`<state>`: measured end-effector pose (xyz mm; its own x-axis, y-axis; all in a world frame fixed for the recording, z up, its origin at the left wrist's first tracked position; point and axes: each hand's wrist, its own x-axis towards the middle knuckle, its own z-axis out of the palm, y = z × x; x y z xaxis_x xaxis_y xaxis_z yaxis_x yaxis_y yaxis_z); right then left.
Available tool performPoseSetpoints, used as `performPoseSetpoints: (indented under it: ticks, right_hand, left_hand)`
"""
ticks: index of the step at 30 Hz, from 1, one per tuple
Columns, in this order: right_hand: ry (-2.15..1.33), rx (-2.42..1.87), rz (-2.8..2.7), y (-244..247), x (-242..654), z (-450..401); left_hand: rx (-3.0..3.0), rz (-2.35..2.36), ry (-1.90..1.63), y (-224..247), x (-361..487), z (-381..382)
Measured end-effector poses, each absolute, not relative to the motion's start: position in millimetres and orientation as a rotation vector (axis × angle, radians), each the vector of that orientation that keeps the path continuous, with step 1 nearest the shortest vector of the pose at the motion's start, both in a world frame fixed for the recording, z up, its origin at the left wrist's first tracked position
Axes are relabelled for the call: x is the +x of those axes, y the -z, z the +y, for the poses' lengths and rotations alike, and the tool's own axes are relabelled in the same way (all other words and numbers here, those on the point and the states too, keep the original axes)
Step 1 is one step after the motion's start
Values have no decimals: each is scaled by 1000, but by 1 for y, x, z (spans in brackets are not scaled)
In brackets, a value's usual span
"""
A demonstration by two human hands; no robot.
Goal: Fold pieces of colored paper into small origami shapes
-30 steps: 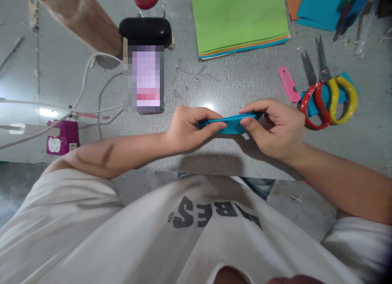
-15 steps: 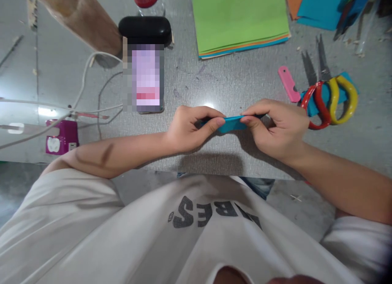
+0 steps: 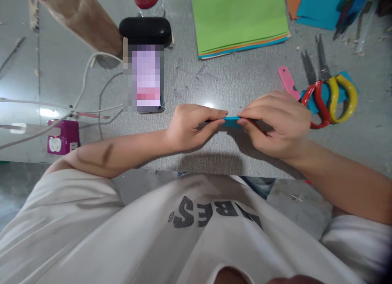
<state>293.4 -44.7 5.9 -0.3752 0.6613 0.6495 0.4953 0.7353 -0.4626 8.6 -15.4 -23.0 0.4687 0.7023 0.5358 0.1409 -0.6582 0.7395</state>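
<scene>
Between my hands is a small folded piece of blue paper (image 3: 232,121), held just above the grey table near its front edge. My left hand (image 3: 196,126) pinches its left part between thumb and fingers. My right hand (image 3: 277,124) pinches the right part the same way, with the thumb below and the fingers above. Only a narrow strip of the paper shows between the fingertips; the rest is hidden. Beyond my right hand lie scissors with red and yellow handles (image 3: 335,100), blades spread, and a pink folding cutter (image 3: 288,81).
A stack of coloured paper (image 3: 241,20), green on top, lies ahead. To the left are a phone (image 3: 147,77), a black case (image 3: 145,30), a bottle (image 3: 147,0), white cables (image 3: 84,79) and a purple plug adapter (image 3: 65,136). More blue paper (image 3: 320,8) sits at the back right.
My fingertips have come closer together along the paper, and less of its blue face shows. The right hand has shifted slightly left and its knuckles have risen.
</scene>
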Motion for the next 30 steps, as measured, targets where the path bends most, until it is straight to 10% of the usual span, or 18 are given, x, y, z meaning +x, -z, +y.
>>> performPoseSetpoints:
  ticks: [15,30]
  right_hand:
    - [87,-755,-2089,0,291,-31]
    - [-561,-917,-1905,10,303,-23]
  left_hand:
    - [2228,705,-1279,20,7,-18]
    - [1975,788,-1345,19,13,-22]
